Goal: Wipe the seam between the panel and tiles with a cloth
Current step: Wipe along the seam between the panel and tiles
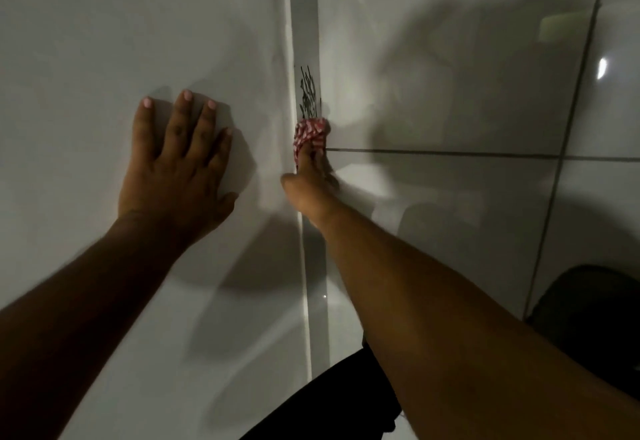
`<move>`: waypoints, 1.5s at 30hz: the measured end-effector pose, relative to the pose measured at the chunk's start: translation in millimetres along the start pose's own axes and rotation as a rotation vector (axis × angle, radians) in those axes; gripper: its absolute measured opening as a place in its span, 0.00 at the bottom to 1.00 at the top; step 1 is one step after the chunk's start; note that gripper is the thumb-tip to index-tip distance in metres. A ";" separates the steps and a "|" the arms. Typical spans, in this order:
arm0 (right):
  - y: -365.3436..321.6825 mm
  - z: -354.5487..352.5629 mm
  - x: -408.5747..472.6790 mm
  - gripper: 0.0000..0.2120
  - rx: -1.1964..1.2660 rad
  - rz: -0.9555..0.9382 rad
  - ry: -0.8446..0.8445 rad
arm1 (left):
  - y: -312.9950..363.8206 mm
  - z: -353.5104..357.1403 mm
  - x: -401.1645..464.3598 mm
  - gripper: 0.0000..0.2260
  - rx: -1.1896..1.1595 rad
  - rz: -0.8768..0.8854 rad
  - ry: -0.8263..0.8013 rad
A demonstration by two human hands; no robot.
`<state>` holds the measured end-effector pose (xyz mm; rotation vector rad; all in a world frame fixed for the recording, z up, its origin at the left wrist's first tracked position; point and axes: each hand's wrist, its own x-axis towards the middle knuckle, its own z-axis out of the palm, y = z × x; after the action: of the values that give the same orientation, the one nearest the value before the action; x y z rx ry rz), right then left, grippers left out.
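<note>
A white panel (pixel 138 41) fills the left of the head view, and glossy white tiles (pixel 450 76) fill the right. Between them runs a vertical seam strip (pixel 304 24) with black scribble marks (pixel 308 93) on it. My right hand (pixel 311 186) holds a red-and-white patterned cloth (pixel 310 133), bunched around its fingertips and pressed on the seam just below the scribbles. My left hand (pixel 180 159) lies flat on the panel with its fingers spread, a hand's width left of the seam, holding nothing.
Dark grout lines (pixel 450 152) cross the tiles, one horizontal at cloth height and one vertical further right. A dark rounded object (pixel 588 308) sits at the lower right. Dark clothing (pixel 346 401) shows at the bottom centre. Shadows of both arms fall on the wall.
</note>
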<state>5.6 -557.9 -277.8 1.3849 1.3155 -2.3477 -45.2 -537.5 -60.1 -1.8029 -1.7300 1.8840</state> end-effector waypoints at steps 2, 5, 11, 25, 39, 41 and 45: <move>20.3 15.4 -12.9 0.44 0.056 0.036 -0.077 | 1.1 -0.7 4.5 0.37 -0.061 -0.017 0.011; 63.6 46.7 -47.6 0.41 0.070 0.155 -0.191 | 1.6 -1.4 6.8 0.38 -0.068 -0.015 0.007; 21.3 4.7 11.1 0.41 0.142 0.087 -0.046 | 4.2 1.7 7.1 0.38 0.003 0.002 -0.008; -7.2 -25.7 41.2 0.37 0.322 -0.023 -0.006 | -3.7 -13.8 27.3 0.42 0.185 -0.018 -0.015; -29.1 -41.9 55.6 0.35 0.293 -0.107 -0.002 | 1.5 -3.1 32.9 0.44 0.291 -0.024 0.048; -26.2 -41.1 51.8 0.39 0.151 -0.112 0.020 | 1.7 -6.0 39.3 0.43 0.264 -0.029 0.040; 17.7 -2.4 15.9 0.39 0.196 0.062 -0.057 | -10.6 -13.0 48.1 0.42 0.229 -0.068 0.065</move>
<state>6.6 -562.2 -301.3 1.3749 1.0362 -2.5106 -59.0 -493.8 -82.4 -1.6802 -1.4672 1.8852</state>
